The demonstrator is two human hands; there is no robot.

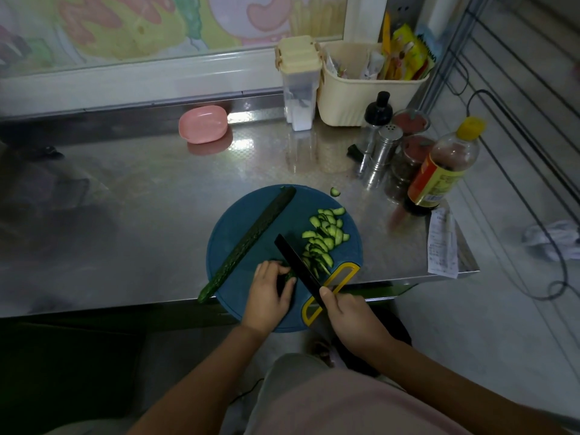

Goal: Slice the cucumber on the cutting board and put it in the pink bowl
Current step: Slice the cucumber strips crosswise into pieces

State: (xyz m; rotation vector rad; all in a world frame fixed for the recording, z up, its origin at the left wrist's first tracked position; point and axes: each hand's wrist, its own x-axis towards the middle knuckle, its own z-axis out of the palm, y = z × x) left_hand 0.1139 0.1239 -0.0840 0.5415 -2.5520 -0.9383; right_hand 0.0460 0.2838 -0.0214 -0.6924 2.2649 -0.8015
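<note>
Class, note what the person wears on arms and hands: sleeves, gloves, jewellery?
The left hand and right hand are bare: no gloves, rings or watch show. Both forearms are uncovered, no sleeve in view. A pale pink garment covers the body below.

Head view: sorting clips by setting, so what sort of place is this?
Probably a kitchen: a steel counter, a cutting board with cucumber slices, and a sauce bottle beside a metal shaker.
</note>
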